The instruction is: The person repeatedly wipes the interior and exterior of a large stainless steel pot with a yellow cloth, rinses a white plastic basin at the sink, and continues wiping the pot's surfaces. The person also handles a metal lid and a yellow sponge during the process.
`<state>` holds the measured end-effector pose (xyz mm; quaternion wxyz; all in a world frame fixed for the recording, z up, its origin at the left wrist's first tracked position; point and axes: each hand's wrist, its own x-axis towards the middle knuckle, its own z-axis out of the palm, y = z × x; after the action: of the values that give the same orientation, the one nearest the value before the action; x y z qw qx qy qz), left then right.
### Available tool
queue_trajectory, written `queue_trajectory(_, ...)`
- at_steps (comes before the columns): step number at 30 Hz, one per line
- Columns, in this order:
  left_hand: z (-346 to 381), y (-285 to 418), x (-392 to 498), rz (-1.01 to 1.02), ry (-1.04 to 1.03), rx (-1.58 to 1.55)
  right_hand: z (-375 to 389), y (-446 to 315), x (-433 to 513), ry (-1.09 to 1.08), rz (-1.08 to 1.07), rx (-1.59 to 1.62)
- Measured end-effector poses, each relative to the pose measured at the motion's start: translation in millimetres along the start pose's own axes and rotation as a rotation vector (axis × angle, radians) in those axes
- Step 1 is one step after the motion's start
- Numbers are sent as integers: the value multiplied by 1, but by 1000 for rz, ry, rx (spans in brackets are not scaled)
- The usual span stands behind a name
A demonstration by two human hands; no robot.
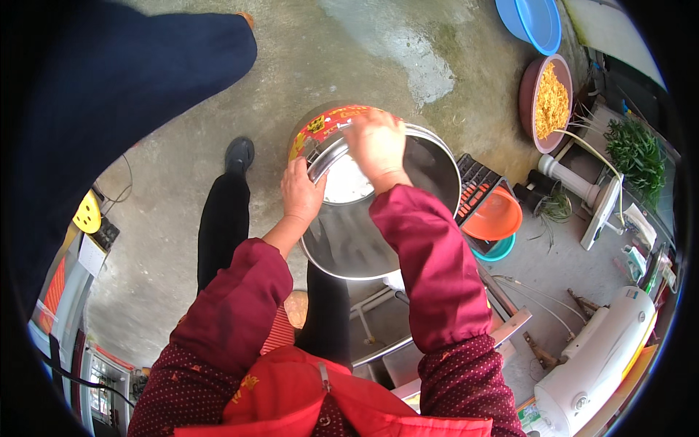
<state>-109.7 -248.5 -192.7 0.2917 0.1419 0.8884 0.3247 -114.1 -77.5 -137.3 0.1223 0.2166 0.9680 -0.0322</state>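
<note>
A large round metal pot or basin (355, 235) with a shiny rim lies in front of me. Over its far left part is a smaller round metal vessel with a thick rim (327, 159) and white contents or a white inside (347, 183); which of the two I cannot tell. My left hand (303, 188) grips this thick rim at its left side. My right hand (377, 145), blurred, is at the far side, fingers bent over the rim; whether it holds anything is unclear. Beyond the hands shows a red container or wrapping with yellow print (327, 124).
On the right are a black plastic crate (483, 169), an orange basin (494, 216), a teal basin (499, 251), a brown basin of yellow shreds (527, 104) and a blue basin (516, 22). A person's dark clothing (136, 71) fills the upper left. Wet concrete floor (420, 65) lies beyond.
</note>
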Motion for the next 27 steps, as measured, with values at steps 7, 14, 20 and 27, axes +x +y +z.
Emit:
queue_trajectory(7, -2, 0, 2, -14, -61, 29, -18, 47, 19, -176, 62, -113)
queue_trajectory(14, -1, 0, 1, 17, -17, 6, 1, 23, 8, -59, -87, -58)
queue_trajectory(20, -1, 1, 1, 8, -40, 26, 8, -7, 4, -84, -247, 84)
queue_trajectory(27, 0, 2, 1, 8, -27, 32, -14, 91, 9, -102, 153, 91)
